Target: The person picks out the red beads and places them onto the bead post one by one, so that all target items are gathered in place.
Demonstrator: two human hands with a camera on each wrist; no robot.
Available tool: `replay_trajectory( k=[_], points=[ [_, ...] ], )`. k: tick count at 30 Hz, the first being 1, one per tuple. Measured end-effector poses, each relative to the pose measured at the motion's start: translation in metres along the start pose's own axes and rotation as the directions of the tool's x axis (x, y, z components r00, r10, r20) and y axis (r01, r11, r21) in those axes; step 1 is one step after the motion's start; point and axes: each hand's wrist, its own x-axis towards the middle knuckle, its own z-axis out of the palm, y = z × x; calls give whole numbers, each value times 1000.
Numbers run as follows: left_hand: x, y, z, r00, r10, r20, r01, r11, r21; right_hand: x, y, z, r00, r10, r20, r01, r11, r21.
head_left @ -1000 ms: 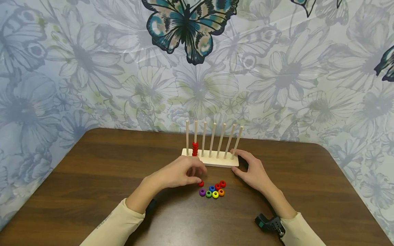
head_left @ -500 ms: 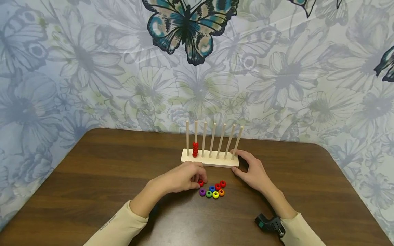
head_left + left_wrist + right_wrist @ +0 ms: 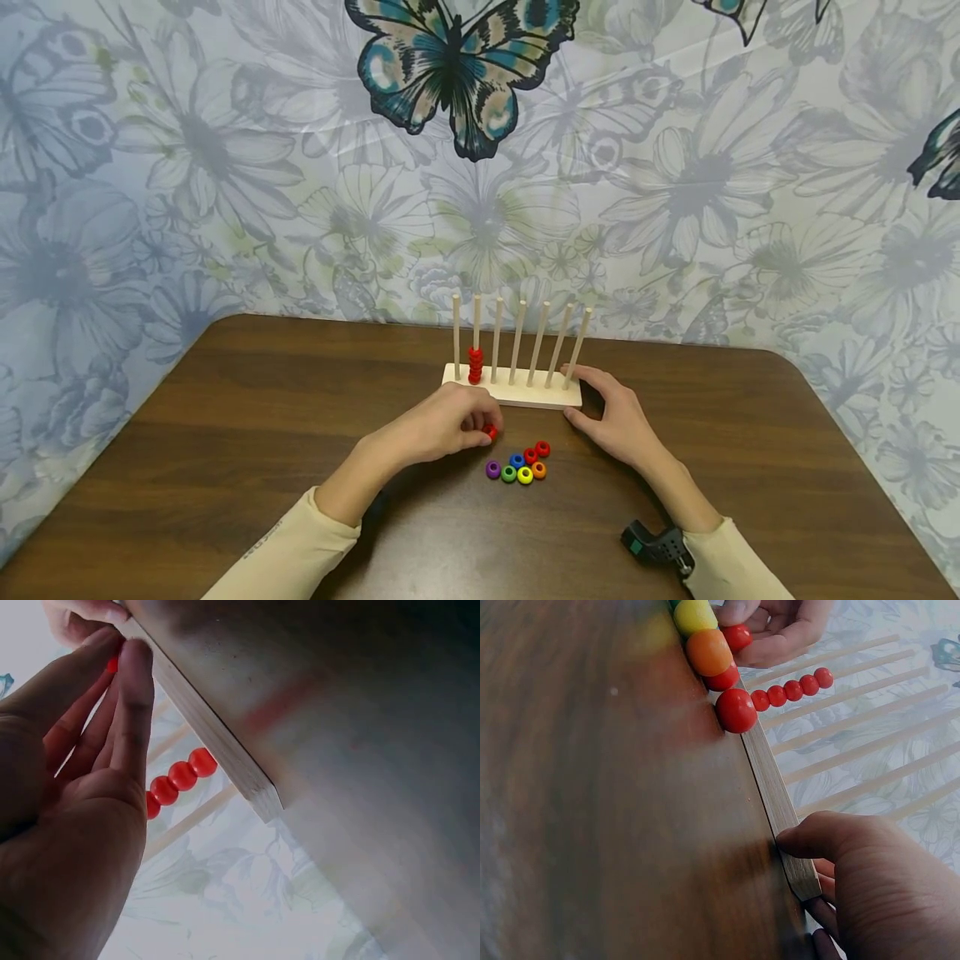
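My left hand pinches a red bead between thumb and fingertips, just in front of the wooden peg stand. In the right wrist view that held bead shows clear of the table. Several red beads are stacked on the second peg from the left; the other pegs are bare. At the stand's right end my right hand grips the base, thumb on the front edge and fingers behind, partly hidden.
Loose beads lie in front of the stand: purple, green, yellow, orange, blue and two red ones. The brown table meets a flower-patterned wall covering at the back.
My left hand reached down to a red bead on the table, took hold of it and raised it slightly toward the stand. The right hand keeps its place.
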Motion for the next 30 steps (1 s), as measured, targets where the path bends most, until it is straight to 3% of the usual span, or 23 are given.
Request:
replay_trajectory(
  k=[6,10,14,20,26,30],
  points=[
    [4,1,-5,991,42,-130,-38,999,31,1,-1,0,1000,11,5,-11,1000,8],
    [6,4,-13,964,59,-259,-61,998,2,1,-1,-1,1000,15,8,-15,1000,13],
    [9,9,-26,916,84,-392,-94,996,-7,1,-1,-2,1000,22,10,-22,1000,11],
    [13,19,-51,816,77,-572,-86,996,11,0,0,-2,1000,16,-5,-16,1000,0],
    [20,23,-73,732,96,-674,-90,995,43,-1,1,-3,1000,15,-1,-15,1000,-4],
    [25,25,-82,698,85,-712,-67,996,53,0,0,-1,1000,14,6,-14,1000,9]
  ],
)
